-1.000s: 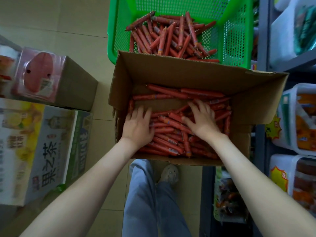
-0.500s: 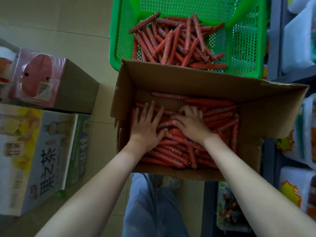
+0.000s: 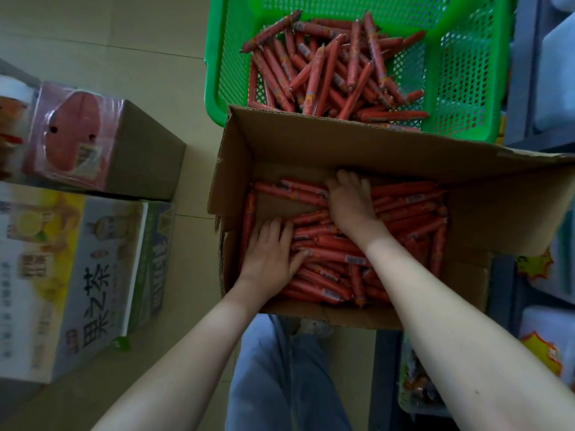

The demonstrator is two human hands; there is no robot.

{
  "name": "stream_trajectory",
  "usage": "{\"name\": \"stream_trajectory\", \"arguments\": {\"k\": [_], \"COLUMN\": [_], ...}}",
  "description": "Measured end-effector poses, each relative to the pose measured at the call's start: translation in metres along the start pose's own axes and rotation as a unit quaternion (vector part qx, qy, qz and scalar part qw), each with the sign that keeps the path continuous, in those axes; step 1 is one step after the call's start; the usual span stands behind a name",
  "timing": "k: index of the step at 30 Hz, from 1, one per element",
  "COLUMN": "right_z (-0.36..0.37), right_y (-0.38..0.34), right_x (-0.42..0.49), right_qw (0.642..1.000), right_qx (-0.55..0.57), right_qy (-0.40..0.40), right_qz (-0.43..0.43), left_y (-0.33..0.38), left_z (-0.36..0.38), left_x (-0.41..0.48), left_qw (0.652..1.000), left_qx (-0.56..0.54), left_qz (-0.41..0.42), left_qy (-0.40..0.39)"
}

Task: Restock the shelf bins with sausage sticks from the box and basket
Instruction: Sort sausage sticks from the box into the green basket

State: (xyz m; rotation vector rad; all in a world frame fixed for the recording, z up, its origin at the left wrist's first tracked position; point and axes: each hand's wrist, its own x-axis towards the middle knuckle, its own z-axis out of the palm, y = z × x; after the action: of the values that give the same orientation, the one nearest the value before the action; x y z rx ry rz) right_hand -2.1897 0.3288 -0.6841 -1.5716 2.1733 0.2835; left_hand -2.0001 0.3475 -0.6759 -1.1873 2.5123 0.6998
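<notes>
**Right hand reaches to far wall of box; nothing lifted yet**

Head view, now. Both hands are inside the cardboard box [image 3: 311, 150] at frame centre. The left hand [image 3: 269, 258] lies flat on the sausage sticks [image 3: 404, 206] at the box's lower left. Its fingers [image 3: 273, 228] are straight and close together, the thumb is out to the right, and it holds nothing. The right hand [image 3: 350, 203] is stretched to the far wall at centre, palm down on the pile. Its fingertips dip out of sight behind the sticks, so I cannot tell whether they have closed on any. A bare patch of cardboard floor shows in the box's upper left.

A loose heap of sticks [image 3: 326, 66] sits in the green basket [image 3: 466, 88], at the top of the frame just beyond the box. The shelf bins [image 3: 553, 82] run down the right edge.

Against the earlier frames: one second ago both hands lay spread across the middle of the pile. Half a second ago the right hand was bunched at centre, beside a splayed left hand. Since then the right hand has gone forward and the left has drawn its fingers together. Box and basket now sit lower in frame, which is head movement.

Judgement: this is still the gathering step. No stick has left the box, and the bins are yet to receive anything.
</notes>
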Motion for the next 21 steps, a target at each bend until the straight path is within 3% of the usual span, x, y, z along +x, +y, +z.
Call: {"name": "stream_trajectory", "arguments": {"k": [3, 5, 7, 10, 15, 18, 21], "right_z": [-0.006, -0.009, -0.008, -0.006, -0.008, -0.001, 0.004], "right_y": [0.008, 0.010, 0.011, 0.010, 0.024, 0.052, 0.073], "right_x": [-0.016, -0.033, -0.052, -0.076, -0.099, -0.088, -0.070], "right_qw": [0.998, 0.995, 0.990, 0.980, 0.934, 0.963, 0.986], "right_qx": [0.034, 0.063, 0.095, 0.164, 0.348, 0.256, 0.132], "right_qy": [-0.019, -0.019, -0.003, -0.039, -0.084, 0.020, -0.005], "right_qz": [-0.041, -0.080, -0.101, -0.108, -0.014, 0.080, 0.106], "left_y": [0.000, 0.002, 0.011, 0.027, 0.030, 0.030, 0.030], "left_z": [-0.003, -0.008, -0.020, -0.033, -0.035, -0.034, -0.034], "left_x": [-0.002, 0.005, 0.015, 0.030, 0.036, 0.033, 0.028], "left_qw": [0.990, 0.985, 0.992, 0.993, 0.985, 0.984, 0.997], "left_qx": [-0.016, -0.006, 0.039, 0.100, 0.122, 0.094, -0.020], "left_qz": [0.037, 0.058, 0.060, 0.026, 0.073, 0.086, 0.028], "left_qy": [0.133, 0.164, 0.107, -0.061, -0.094, -0.125, -0.070]}}
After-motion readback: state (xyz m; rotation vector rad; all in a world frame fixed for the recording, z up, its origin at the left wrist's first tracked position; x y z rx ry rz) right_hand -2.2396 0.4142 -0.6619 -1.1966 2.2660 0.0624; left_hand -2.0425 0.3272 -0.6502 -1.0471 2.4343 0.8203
